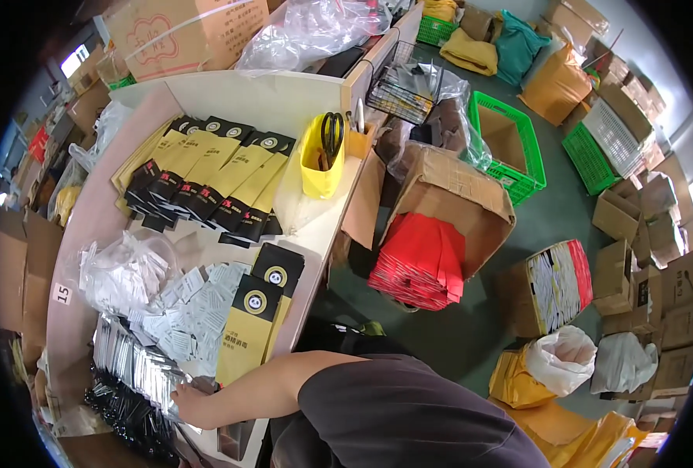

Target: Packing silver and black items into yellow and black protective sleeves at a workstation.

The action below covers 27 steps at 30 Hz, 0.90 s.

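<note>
A crowded packing room spreads out around a pale, light-coloured desk (89,210), with brown cardboard boxes, green plastic crates and stuffed bags covering the green floor to the right. Only one of the hands is in view: an arm in a dark short sleeve crosses from the lower right and ends in a hand (184,402) at the near left part of the desk. Which arm it is cannot be told for sure from this angle; it reads as the right. Its fingers rest curled on the edge of a row of shiny silver foil sachets (132,360) stood side by side, and whether they pinch one or only press on the stack is not clear. The other hand is out of sight.

Just beyond the hand lies a loose heap of small white paper packets (186,312), and to its right two flat yellow-and-black paper pouches (254,316) overhang the desk's edge. Below the hand sits a pile of glossy black wrappers (128,417). Far ahead, a fan of more yellow-and-black pouches (206,175) and a yellow plastic holder with black scissors (323,156) stand well clear.

The risks, as I judge them: a tug at one sachet could topple the leaning row into the black wrappers; the forearm could sweep the overhanging pouches off the desk; loose white packets could slide and mix with the foil ones.
</note>
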Each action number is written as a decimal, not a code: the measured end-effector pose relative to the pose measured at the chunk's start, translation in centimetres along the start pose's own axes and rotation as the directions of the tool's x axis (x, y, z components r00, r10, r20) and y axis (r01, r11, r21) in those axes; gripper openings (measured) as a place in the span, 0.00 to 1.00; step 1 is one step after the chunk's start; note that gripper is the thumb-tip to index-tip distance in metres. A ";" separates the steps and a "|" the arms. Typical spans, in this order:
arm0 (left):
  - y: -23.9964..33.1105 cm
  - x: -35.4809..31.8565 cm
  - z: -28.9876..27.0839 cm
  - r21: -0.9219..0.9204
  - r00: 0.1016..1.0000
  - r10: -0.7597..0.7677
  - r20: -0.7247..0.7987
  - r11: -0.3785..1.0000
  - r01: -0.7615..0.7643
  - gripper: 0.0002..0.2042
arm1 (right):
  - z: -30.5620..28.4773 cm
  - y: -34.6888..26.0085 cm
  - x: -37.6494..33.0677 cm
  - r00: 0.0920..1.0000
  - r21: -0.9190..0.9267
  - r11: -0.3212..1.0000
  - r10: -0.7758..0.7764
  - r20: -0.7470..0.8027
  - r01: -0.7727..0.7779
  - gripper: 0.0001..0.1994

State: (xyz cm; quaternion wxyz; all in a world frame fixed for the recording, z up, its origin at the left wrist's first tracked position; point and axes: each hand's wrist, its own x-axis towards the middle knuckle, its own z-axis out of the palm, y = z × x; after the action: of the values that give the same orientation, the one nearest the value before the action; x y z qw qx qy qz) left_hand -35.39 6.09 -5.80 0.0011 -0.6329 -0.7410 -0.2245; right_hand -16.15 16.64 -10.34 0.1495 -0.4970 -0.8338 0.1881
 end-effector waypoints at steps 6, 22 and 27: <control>4.2 -3.4 -1.2 -0.250 0.989 0.106 -0.106 0.960 -0.130 0.13 | -1.3 0.2 0.4 0.995 -0.047 0.994 -0.099 0.009 0.099 0.14; 4.2 -5.8 2.9 -0.559 0.999 0.044 0.022 0.829 -0.025 0.10 | -8.4 4.8 -11.6 0.761 0.047 0.847 -0.449 -0.468 0.529 0.08; 9.6 -4.7 0.6 -0.402 0.937 0.279 0.209 0.898 -0.177 0.03 | -11.2 6.3 -13.2 0.774 0.061 0.802 -0.549 -0.314 0.594 0.16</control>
State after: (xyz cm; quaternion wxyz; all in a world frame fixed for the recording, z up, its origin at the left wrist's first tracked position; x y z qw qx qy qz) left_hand -25.32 2.78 -4.50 -0.1915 -0.7282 -0.5976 -0.2755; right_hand -0.31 9.55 -4.20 0.3551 -0.2274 -0.8980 0.1260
